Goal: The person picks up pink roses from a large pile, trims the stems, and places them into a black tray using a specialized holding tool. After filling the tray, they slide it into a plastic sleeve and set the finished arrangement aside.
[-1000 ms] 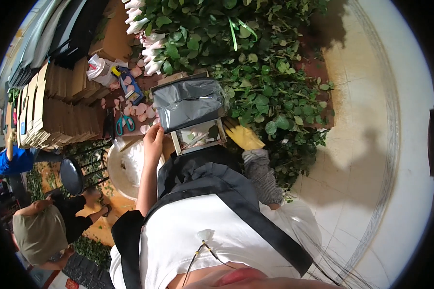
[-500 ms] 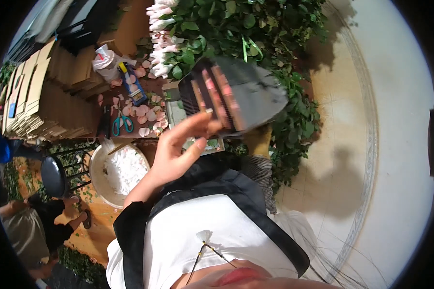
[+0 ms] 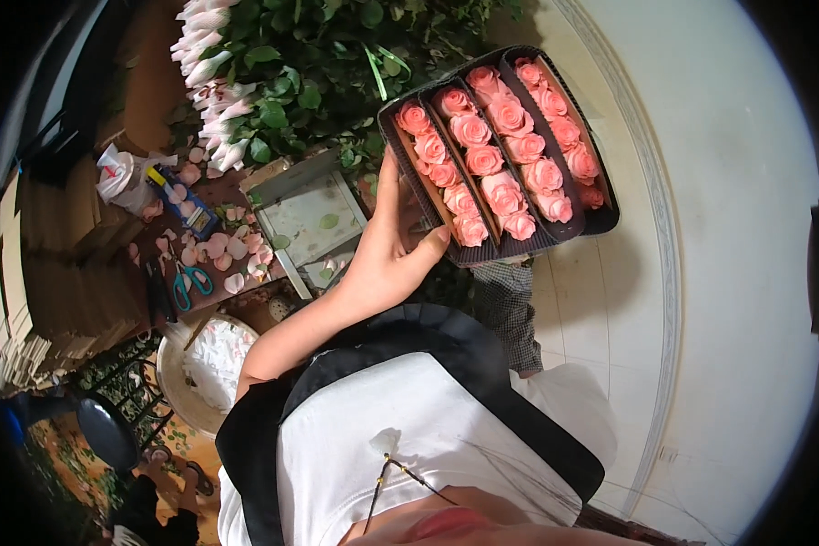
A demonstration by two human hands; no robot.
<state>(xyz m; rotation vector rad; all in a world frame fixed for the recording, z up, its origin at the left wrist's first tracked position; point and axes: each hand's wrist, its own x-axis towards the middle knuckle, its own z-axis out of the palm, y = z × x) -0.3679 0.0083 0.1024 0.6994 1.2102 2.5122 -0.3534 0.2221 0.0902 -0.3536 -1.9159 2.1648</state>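
Observation:
A bundle of pink roses (image 3: 503,194) faces up, its blooms set in several rows between dark corrugated cardboard strips. Dark corrugated wrapping (image 3: 541,238) runs round the outside. My left hand (image 3: 393,259) grips the bundle's near left corner, thumb along the near edge and fingers up the left side. Below the bundle shows the checked sleeve (image 3: 510,309) of my right arm; the right hand itself is hidden behind the bundle. To the left of the roses lies a shallow rectangular frame (image 3: 266,187) with a pale bottom and a few leaves in it.
Teal-handled scissors (image 3: 191,284) and loose petals (image 3: 218,244) lie on the table. Stacked cardboard (image 3: 64,246) stands at the left. A round tub (image 3: 168,373) holds white scraps. Leafy stems (image 3: 318,55) and white-wrapped flower heads (image 3: 214,68) fill the back. Another person's legs (image 3: 177,482) show lower left.
The rose bundle has swung right and turned its blooms upward toward me. My left hand has moved right along with it and now grips its corner. The frame beneath is uncovered.

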